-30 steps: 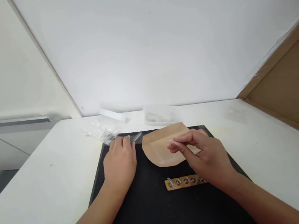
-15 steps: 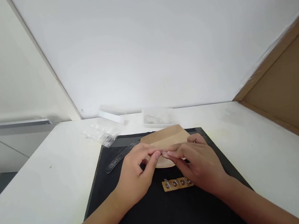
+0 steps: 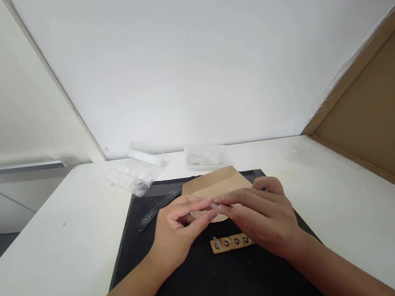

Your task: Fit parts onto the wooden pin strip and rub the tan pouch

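Over the black mat, my left hand (image 3: 175, 230) and my right hand (image 3: 265, 212) meet fingertip to fingertip. Between them is a small pale piece (image 3: 214, 207) that looks like a false nail; the fingers hide most of it. My left thumb and forefinger close round its near end, while my right thumb and fingers pinch the other side. A small dark spot shows at my right hand's curled outer fingers, too small to name. Just below the hands lies a tan strip (image 3: 231, 243) with several round metal studs and clear slivers on it; my right hand covers its right end.
Behind the hands, a sheet of brown paper (image 3: 210, 181) lies on the black mat (image 3: 220, 285), with a dark curved nail file (image 3: 158, 209) to its left. Crumpled clear packaging (image 3: 130, 177) and a clear plastic box (image 3: 204, 157) stand near the wall. A brown board (image 3: 379, 102) rises at right.
My fingers have shifted on the small piece: the left thumb has moved slightly away from the left forefinger, and the right fingers have straightened. The whole view has moved slightly.
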Demonstrator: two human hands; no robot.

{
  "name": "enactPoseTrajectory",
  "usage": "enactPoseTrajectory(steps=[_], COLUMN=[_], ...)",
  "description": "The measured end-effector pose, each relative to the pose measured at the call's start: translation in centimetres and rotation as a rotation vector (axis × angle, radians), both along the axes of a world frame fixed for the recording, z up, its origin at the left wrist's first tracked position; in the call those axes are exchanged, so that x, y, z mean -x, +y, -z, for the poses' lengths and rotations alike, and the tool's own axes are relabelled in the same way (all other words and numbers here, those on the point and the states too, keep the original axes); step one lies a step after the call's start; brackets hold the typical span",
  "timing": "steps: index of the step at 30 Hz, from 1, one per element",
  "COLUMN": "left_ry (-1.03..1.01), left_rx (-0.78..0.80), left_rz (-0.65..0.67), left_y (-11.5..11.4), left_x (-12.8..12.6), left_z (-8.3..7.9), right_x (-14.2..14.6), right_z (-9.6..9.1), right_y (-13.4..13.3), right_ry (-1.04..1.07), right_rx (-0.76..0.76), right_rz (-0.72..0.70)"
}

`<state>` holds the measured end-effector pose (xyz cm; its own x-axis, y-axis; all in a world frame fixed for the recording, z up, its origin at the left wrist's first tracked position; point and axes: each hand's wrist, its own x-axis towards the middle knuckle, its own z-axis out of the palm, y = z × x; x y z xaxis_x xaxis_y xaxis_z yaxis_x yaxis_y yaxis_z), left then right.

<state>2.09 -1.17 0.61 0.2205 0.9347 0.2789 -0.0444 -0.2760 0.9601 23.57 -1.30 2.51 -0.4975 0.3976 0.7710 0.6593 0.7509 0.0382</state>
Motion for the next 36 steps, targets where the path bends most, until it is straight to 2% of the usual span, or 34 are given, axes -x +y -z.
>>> enactPoseTrajectory(steps=[7, 14, 19, 28, 36], left_ry=[0.01, 0.05, 0.031, 0.048, -0.016], left_rx=[0.076, 0.149, 0.196, 0.163, 0.174], left_rz=[0.019, -0.095, -0.037, 0.05, 0.105], left_y=[-0.1, 0.0, 0.0, 0.1, 0.1], left_x=[0.1, 0.0, 0.0, 0.1, 0.1], left_z=[-0.1, 0.2, 0.4, 1.1, 0.7], right_x=[-0.1, 0.0, 0.0, 0.2, 0.1], right_z=[0.0, -0.4, -0.1, 0.8, 0.7], right_y=[-0.1, 0.1, 0.3, 1.2, 1.3], right_ry=[-0.041, -0.08, -0.077, 0.032, -0.005], right_rx=[0.033, 0.037, 0.091, 0.149, 0.248], right_rz=[-0.041, -0.071, -0.085, -0.077, -0.146])
